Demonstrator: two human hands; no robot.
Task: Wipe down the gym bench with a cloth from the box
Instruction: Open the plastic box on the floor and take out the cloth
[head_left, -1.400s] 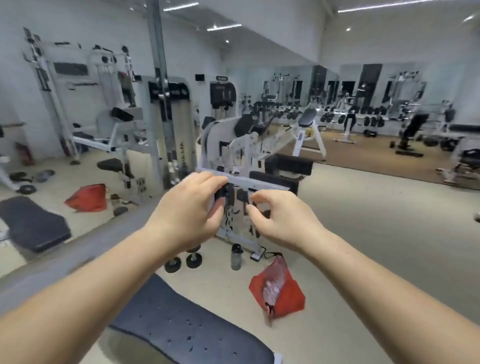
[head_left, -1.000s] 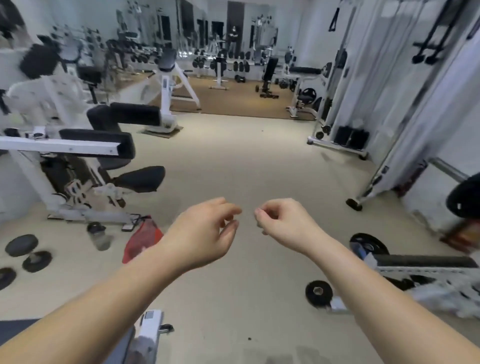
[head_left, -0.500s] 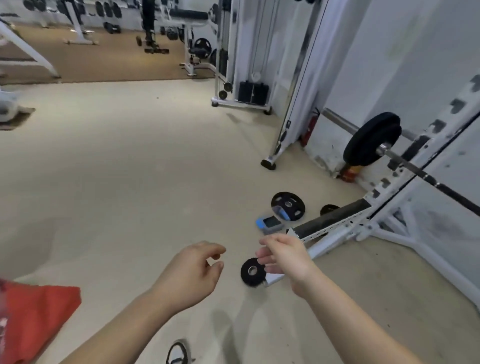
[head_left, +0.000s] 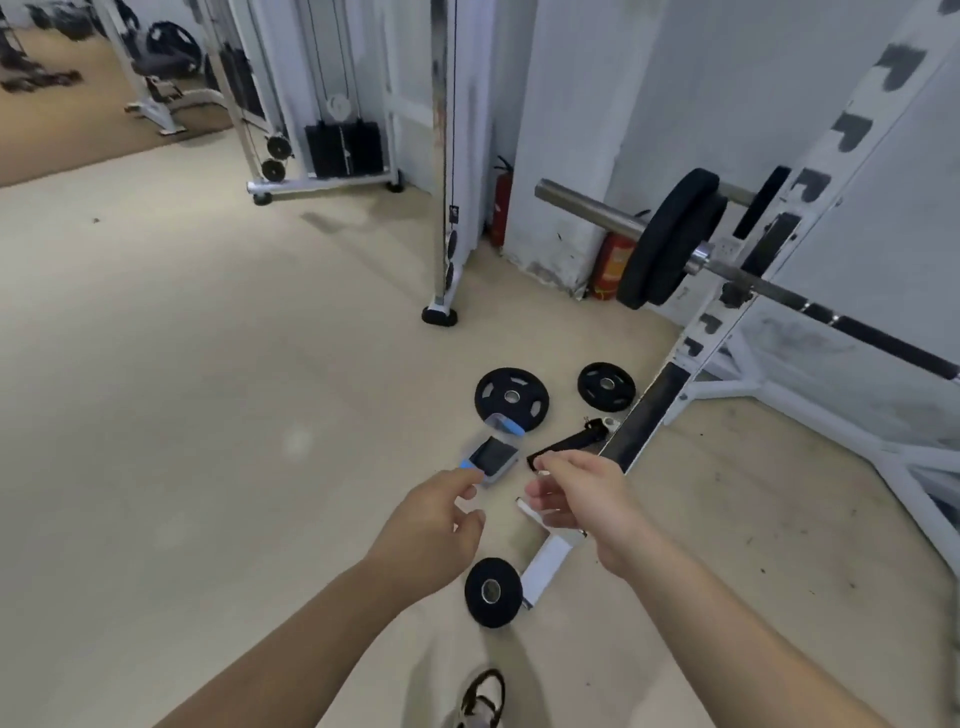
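Note:
A small clear box (head_left: 493, 457) with blue clips and dark contents sits on the beige floor, its lid raised behind it. My left hand (head_left: 434, 525) hovers just in front of the box, fingers loosely curled and apart, holding nothing. My right hand (head_left: 582, 499) is level with it on the right, fingers also bent and empty. The padded gym bench is out of view.
A white rack frame (head_left: 649, 410) runs diagonally at right, carrying a loaded barbell (head_left: 670, 239). Weight plates (head_left: 511, 397) (head_left: 606, 387) lie beyond the box and a small one (head_left: 492, 592) lies near my feet. A cable machine (head_left: 343, 150) and red fire extinguishers (head_left: 610, 265) stand by the wall.
My view has swung right and down from the machines and dark bench pad to the floor by the rack. The box has come closer, and both hands have lowered toward it.

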